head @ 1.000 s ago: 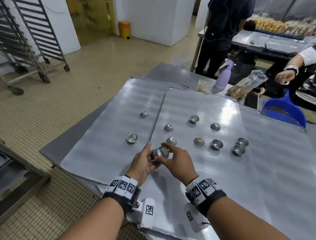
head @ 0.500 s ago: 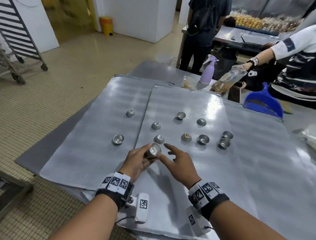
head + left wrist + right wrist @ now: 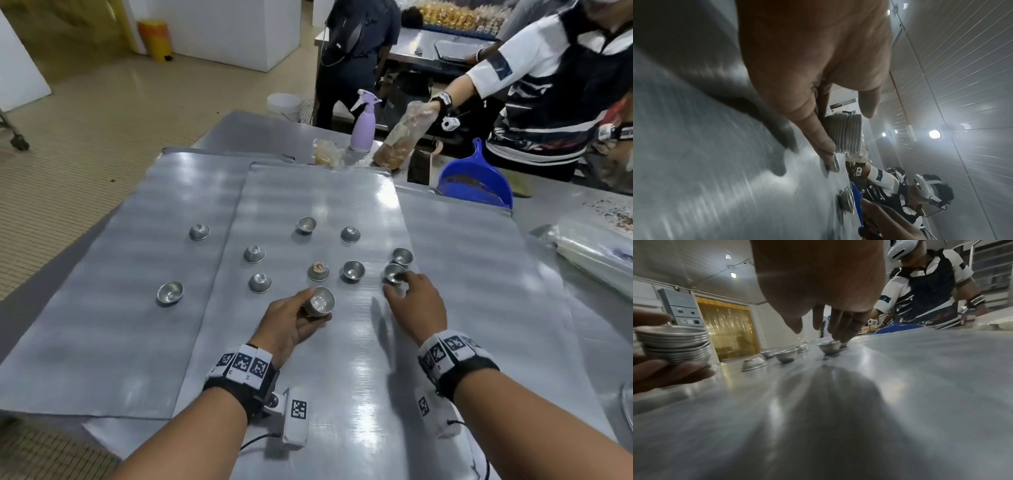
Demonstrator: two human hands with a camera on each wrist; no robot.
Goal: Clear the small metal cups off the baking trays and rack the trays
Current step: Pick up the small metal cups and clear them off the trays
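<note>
Head view shows the left hand [image 3: 291,329] with fingers [image 3: 317,320] curled around a stack of nested metal cups [image 3: 319,301], held just above the middle baking tray [image 3: 342,394]. Beyond the stack, the right hand [image 3: 416,303] reaches with straight, slightly spread fingers touching an upright cup [image 3: 394,273]; whether they grip it is hidden.

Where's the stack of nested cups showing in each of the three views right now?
Head: stack of nested cups, centre, held in the left hand.
Left wrist: stack at centre, between the fingers.
Right wrist: stack at the left edge.
Shared landmark: blue dustpan.
</note>
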